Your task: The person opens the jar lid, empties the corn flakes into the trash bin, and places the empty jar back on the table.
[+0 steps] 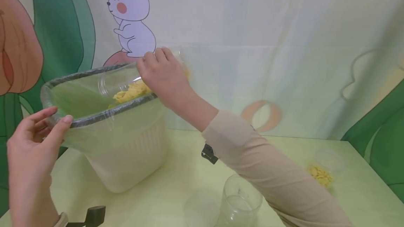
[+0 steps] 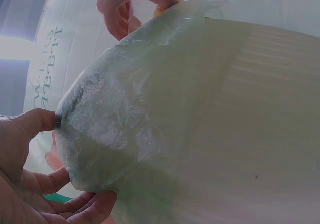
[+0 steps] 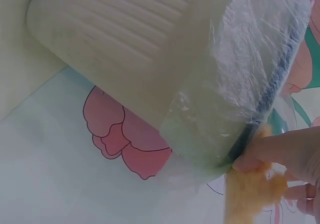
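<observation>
A beige trash bin [image 1: 126,160] stands tilted, its dark rim [image 1: 94,116] covered by a thin clear plastic bag [image 2: 125,119]. My left hand [image 1: 34,143] holds the bin's near-left rim corner, thumb and fingertips on the bag-covered edge. My right hand [image 1: 162,73] grips a clear jar lying on its side across the right end of the rim. The jar's ridged mouth [image 1: 102,85] points left over the bin's inside. Small yellow pieces [image 1: 132,91] lie along the jar, and more yellow pieces [image 3: 255,191] show blurred beside the right fingers. Their exact kind is unclear.
On the pale green table [image 1: 176,174] stand a clear empty jar [image 1: 241,202] and a round translucent lid [image 1: 202,207] close to me. Further right lies a clear container [image 1: 329,158] by a heap of yellow pieces [image 1: 320,176]. A printed cloth [image 1: 221,45] hangs behind.
</observation>
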A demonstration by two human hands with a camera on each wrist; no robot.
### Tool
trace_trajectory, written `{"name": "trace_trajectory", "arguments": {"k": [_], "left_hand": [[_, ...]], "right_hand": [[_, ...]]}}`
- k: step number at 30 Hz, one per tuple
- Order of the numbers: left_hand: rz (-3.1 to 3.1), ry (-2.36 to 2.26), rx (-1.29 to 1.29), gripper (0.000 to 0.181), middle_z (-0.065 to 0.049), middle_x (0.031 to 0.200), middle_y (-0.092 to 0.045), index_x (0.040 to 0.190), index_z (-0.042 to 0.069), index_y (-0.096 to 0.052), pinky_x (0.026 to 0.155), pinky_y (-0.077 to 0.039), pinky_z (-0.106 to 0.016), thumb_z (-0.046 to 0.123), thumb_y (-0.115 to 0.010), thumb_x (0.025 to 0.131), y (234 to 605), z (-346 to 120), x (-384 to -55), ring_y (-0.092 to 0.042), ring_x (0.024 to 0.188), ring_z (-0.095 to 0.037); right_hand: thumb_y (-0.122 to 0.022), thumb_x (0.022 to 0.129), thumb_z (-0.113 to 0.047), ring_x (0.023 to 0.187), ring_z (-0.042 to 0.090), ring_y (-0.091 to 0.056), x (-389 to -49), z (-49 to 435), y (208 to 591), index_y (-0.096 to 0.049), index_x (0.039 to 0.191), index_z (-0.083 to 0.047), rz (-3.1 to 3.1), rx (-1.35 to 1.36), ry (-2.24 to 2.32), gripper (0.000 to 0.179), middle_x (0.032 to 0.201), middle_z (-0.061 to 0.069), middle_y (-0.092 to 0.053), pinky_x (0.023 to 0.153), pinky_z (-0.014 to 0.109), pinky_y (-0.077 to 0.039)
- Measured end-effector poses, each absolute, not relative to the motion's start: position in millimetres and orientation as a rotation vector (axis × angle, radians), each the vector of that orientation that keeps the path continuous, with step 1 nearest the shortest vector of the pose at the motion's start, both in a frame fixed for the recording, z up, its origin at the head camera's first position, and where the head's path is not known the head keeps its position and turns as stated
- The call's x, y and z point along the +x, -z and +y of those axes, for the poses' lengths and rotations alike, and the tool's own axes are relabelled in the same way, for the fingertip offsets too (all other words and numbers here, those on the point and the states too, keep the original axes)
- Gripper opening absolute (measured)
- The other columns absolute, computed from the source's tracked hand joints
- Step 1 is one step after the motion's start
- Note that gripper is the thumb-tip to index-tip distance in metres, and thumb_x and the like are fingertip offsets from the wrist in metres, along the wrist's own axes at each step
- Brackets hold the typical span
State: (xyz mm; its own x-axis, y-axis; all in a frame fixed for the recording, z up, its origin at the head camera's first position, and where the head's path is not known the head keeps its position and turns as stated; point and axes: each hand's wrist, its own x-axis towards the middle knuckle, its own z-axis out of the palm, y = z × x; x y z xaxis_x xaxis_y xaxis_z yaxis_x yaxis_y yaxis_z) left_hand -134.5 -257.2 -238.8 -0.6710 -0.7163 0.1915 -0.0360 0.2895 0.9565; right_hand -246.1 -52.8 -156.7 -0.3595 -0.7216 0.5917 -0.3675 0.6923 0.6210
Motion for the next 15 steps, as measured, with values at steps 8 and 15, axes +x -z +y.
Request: {"name": "trace_trajectory", "arguments": {"k": [8, 15], "left_hand": [[-1.937, 1.410, 0.657, 0.044, 0.018, 0.098, -0.045, 0.124, 0.028, -0.056, 0.067, -0.034, -0.018, 0.032, -0.067, 0.081, 238.4, -256.9, -134.5, -0.044, 0.084, 0.001], [-1.934, 1.413, 0.655, 0.044, 0.018, 0.099, -0.045, 0.124, 0.028, -0.056, 0.068, -0.034, -0.017, 0.032, -0.067, 0.081, 238.8, -256.4, -134.5, -0.044, 0.085, 0.002]], "right_hand": [[-0.037, 0.084, 0.005, 0.082, 0.019, -0.053, -245.3, -55.4, 158.1, -0.057, 0.102, -0.010, -1.918, 0.848, 0.533, 0.031, 0.084, 0.000, -0.058, 0.091, 0.030, -0.041], [-0.037, 0.084, 0.004, 0.085, 0.019, -0.054, -244.8, -56.3, 159.3, -0.057, 0.105, -0.009, -1.891, 0.850, 0.560, 0.032, 0.088, 0.001, -0.058, 0.091, 0.029, -0.041]]}}
